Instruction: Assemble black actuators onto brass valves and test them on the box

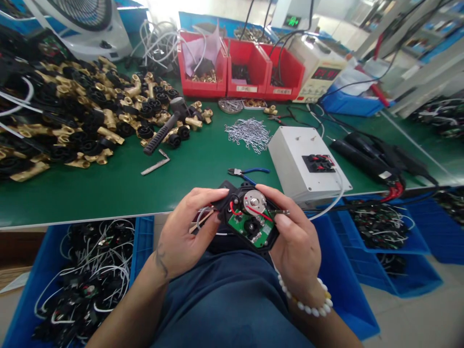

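Note:
A black housing (266,245) is held up over my lap, near the table's front edge. Inside it show a green circuit board (237,223), a round silver motor (254,202) and red wires. My left hand (188,229) grips the housing's left side between thumb and fingers, where a black part and a thin white cable show. My right hand (299,237) holds the right side, its thumb beside a small metal probe-like piece (281,212). Just beyond the housing lie blue-handled cutters (250,170).
Brass fittings (108,118) pile up at the left, with a black-handled hammer (163,130) beside them. Metal clips (250,134) lie mid-table. A white box (306,162) stands at the right. Red bins (205,87) line the back. Blue crates (145,241) flank my lap.

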{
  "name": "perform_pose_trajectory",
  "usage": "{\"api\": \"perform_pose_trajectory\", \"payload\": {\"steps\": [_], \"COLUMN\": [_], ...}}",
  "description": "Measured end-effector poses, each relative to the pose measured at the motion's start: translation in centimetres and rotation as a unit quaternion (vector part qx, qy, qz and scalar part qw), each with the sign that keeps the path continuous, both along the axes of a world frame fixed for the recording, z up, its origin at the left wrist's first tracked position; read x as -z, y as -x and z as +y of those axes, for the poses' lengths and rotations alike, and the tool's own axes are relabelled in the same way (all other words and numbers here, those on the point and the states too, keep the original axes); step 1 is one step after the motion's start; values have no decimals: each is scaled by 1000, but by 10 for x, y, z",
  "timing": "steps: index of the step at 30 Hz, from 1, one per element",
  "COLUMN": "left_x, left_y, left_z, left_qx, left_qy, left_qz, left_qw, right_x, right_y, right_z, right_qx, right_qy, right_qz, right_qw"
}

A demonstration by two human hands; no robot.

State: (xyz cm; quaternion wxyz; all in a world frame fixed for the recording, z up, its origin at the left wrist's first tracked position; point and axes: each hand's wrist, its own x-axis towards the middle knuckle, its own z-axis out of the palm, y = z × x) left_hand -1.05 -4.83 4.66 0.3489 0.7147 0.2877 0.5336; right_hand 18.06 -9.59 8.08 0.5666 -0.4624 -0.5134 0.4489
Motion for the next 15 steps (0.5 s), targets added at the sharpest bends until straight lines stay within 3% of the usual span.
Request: {"api": "perform_pose_trajectory", "payload": {"steps": [6,15], "left_x": [-14,-18], "left_y": [5,3], "left_z": [-3,-3], "left_qx": [-61,-49], "left_qy": [-30,-26], "left_qz": [31,-25], "left_qw": [997,998], "right_x": [0,-3], "right_y": [-1,3], "right_z": [-1,-1], "right_qx": [34,7], "right_qy": [-33,-16], "right_qz": [-44,-70], "right_qw": [998,997]}}
